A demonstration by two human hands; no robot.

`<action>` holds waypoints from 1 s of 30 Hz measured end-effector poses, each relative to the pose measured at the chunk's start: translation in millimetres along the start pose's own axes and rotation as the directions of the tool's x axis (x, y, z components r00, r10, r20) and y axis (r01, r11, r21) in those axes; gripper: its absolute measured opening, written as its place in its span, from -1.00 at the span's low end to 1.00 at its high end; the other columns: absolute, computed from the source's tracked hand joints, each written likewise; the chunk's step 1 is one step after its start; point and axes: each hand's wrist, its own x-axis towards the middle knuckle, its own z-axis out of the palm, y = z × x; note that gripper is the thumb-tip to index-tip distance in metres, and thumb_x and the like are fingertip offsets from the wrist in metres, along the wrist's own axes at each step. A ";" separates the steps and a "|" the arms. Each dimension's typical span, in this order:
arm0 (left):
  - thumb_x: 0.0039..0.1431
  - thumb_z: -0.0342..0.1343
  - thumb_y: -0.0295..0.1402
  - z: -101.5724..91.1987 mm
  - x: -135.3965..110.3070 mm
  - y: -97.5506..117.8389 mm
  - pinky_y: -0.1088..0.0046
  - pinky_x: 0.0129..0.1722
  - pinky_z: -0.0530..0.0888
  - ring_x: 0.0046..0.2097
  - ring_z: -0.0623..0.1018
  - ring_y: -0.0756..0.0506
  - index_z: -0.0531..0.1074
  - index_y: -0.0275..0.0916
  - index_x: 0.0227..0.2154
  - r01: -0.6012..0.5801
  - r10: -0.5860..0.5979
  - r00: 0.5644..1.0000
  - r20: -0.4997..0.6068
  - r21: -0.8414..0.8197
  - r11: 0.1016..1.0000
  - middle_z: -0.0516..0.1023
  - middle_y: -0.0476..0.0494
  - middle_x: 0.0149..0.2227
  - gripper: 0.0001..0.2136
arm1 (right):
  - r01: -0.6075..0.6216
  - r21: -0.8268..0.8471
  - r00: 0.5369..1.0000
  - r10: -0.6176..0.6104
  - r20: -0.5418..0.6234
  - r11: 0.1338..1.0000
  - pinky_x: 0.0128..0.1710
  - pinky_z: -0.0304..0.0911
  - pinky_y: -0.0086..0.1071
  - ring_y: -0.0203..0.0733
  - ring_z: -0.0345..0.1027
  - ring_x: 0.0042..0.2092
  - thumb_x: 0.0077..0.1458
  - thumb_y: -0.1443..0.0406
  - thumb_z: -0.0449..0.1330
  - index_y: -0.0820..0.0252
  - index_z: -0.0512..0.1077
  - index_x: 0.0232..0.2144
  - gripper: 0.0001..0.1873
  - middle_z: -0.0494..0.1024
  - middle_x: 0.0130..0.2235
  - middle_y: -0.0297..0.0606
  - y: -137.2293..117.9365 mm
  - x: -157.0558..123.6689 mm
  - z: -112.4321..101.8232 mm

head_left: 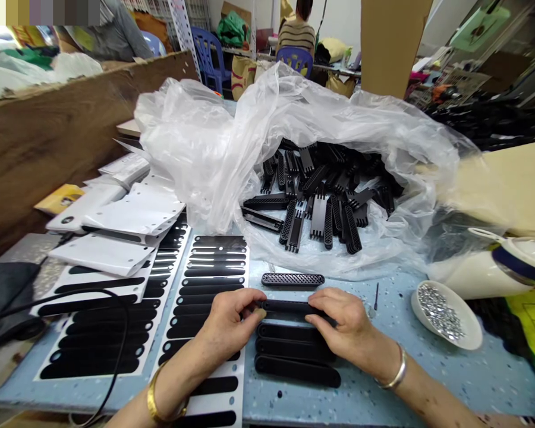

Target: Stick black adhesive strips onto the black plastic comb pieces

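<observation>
My left hand (229, 324) and my right hand (343, 327) pinch the two ends of a long black plastic strip (285, 307) just above the blue table (428, 368). Below it lie three more black strips in a row (294, 353). A black perforated grille piece (293, 279) lies a little farther out. Left of my hands sits a white sheet of black oval stickers (209, 279), partly under my left wrist. Both hands wear bracelets.
A clear plastic bag (258, 131) holds a heap of black grille parts (325, 196). A white bowl of small silver bits (446, 315) stands at the right. White sheets (129, 217), more sticker sheets and a black cable (116, 356) lie left. A seated person (298, 32) is behind.
</observation>
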 end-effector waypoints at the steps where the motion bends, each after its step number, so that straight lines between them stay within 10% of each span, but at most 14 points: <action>1: 0.05 0.09 -0.40 0.0 -0.1 0.2 0.52 -0.45 0.39 -0.49 0.51 -0.02 0.59 -0.28 -0.31 0.003 -0.003 1.000 0.001 0.002 1.000 0.55 -0.01 -0.54 -0.81 | -0.002 -0.003 1.000 0.002 -0.001 1.000 -0.33 0.41 -0.20 -0.07 0.45 -0.34 0.08 0.45 0.22 0.28 0.53 -0.34 -0.91 0.57 -0.37 -0.11 -0.3 0.0 0.4; 30: 0.08 0.12 -0.36 -2.9 2.7 5.4 0.53 -0.45 0.43 -0.46 0.53 -0.03 0.56 -0.28 -0.35 0.007 -0.006 1.000 0.015 -0.071 0.997 0.57 -0.03 -0.51 -0.84 | -0.048 0.042 0.998 0.049 -0.040 0.998 -0.33 0.39 -0.25 -0.12 0.44 -0.35 0.07 0.43 0.21 0.23 0.51 -0.37 -0.92 0.57 -0.37 -0.15 -2.4 -1.1 5.2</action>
